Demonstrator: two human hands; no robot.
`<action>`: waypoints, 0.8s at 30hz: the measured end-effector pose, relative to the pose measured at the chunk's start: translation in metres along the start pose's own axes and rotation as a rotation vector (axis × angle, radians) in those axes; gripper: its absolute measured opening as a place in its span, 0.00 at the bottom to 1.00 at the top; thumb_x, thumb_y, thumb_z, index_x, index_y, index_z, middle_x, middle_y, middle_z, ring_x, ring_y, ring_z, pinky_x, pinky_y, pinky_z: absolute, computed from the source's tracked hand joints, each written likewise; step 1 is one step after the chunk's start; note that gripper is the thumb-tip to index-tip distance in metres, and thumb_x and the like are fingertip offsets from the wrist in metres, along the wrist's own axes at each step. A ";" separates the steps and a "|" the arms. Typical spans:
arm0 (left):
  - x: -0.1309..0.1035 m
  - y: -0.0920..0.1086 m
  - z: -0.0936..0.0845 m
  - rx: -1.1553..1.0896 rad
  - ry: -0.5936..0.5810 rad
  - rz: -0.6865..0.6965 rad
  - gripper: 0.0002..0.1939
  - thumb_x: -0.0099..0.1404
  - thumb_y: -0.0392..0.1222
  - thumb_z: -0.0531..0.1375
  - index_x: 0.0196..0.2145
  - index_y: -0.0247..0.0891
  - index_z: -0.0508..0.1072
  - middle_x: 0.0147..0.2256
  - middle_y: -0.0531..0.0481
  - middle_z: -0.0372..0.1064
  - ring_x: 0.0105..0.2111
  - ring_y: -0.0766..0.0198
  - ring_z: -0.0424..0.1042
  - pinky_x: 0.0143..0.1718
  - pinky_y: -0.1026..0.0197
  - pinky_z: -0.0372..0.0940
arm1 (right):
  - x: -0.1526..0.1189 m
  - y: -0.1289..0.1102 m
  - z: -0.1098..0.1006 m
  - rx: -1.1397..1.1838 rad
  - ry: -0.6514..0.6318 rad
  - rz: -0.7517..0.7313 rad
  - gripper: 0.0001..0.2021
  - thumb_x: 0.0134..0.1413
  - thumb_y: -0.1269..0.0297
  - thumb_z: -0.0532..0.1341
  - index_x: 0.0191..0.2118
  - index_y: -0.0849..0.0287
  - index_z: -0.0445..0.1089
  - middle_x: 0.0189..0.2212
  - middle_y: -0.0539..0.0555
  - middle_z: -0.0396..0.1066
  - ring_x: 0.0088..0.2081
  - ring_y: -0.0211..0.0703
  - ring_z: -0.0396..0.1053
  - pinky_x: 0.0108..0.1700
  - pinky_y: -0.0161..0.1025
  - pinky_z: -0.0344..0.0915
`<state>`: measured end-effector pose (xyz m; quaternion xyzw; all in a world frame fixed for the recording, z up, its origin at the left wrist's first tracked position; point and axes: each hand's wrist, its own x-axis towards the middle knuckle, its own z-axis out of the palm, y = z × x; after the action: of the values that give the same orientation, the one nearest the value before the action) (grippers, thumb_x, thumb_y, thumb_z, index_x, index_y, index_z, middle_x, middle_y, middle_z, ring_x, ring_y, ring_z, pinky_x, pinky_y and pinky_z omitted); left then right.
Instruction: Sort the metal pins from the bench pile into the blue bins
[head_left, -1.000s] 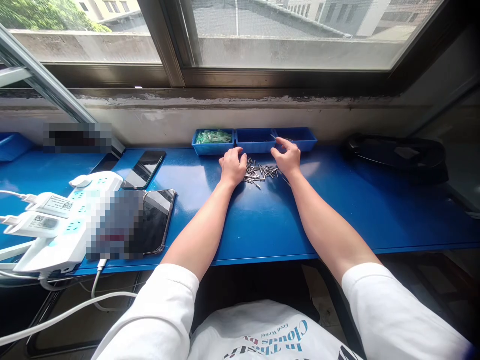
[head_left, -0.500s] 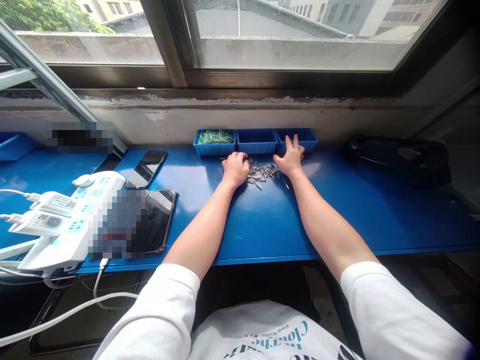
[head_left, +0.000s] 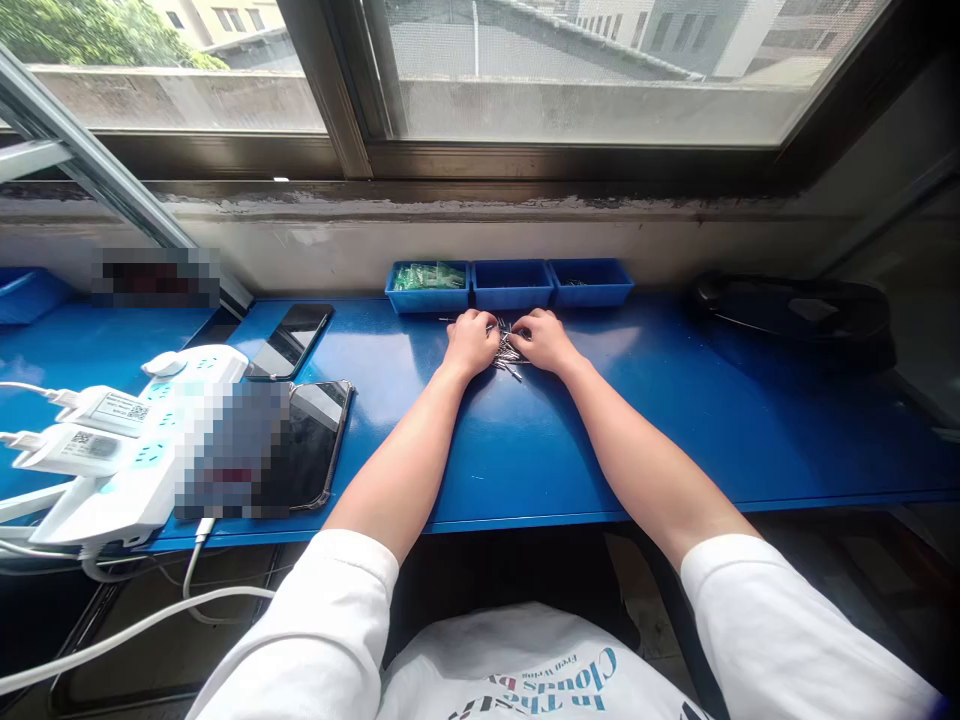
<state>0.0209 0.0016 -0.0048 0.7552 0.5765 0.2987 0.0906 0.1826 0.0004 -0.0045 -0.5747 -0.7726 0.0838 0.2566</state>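
Observation:
A loose pile of small, slim metal pieces [head_left: 510, 360] lies on the blue table [head_left: 525, 440], between my two hands. My left hand [head_left: 472, 342] rests at the left edge of the pile with its fingers curled in; a thin piece shows by its fingertips, but what it grips is hidden. From the right, my right hand [head_left: 546, 342] reaches over the pile, fingers bent and pressed towards the pieces. Whatever is between those fingertips is too small to make out. Just behind stand the middle blue bin [head_left: 513, 296] and right blue bin [head_left: 592, 293], both with some small pieces inside.
Green packets fill the left blue bin [head_left: 427, 300]. To the left lie a phone [head_left: 292, 340], a larger phone [head_left: 315, 440] and a white power strip [head_left: 180, 400] with chargers and cables. A dark bag-like object [head_left: 802, 320] sits at the right, below the window.
My right hand has come from the right bin back and left to the pile, its fingers going from spread to curled. My left hand has hardly moved.

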 end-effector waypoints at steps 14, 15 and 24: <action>-0.003 0.003 -0.004 -0.057 0.068 0.065 0.09 0.62 0.39 0.54 0.38 0.42 0.74 0.42 0.48 0.72 0.47 0.55 0.68 0.50 0.52 0.59 | 0.002 0.000 -0.007 0.452 0.133 0.011 0.08 0.47 0.62 0.63 0.33 0.60 0.77 0.30 0.53 0.75 0.32 0.40 0.70 0.37 0.35 0.65; -0.004 0.004 -0.005 -0.069 0.074 0.077 0.09 0.62 0.39 0.54 0.38 0.41 0.74 0.43 0.48 0.72 0.47 0.56 0.68 0.50 0.52 0.59 | 0.002 -0.001 -0.008 0.485 0.130 0.009 0.09 0.47 0.62 0.64 0.33 0.60 0.77 0.30 0.53 0.75 0.32 0.40 0.70 0.37 0.35 0.65; -0.004 0.003 -0.007 -0.212 0.079 0.255 0.10 0.63 0.38 0.55 0.40 0.41 0.74 0.40 0.50 0.75 0.43 0.61 0.71 0.49 0.57 0.59 | 0.002 -0.005 -0.016 0.705 0.071 0.014 0.11 0.41 0.59 0.66 0.30 0.61 0.74 0.25 0.52 0.74 0.29 0.41 0.70 0.32 0.36 0.66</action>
<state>0.0189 -0.0043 0.0008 0.7961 0.4444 0.3963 0.1082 0.1859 -0.0025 0.0117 -0.4585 -0.6829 0.3269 0.4653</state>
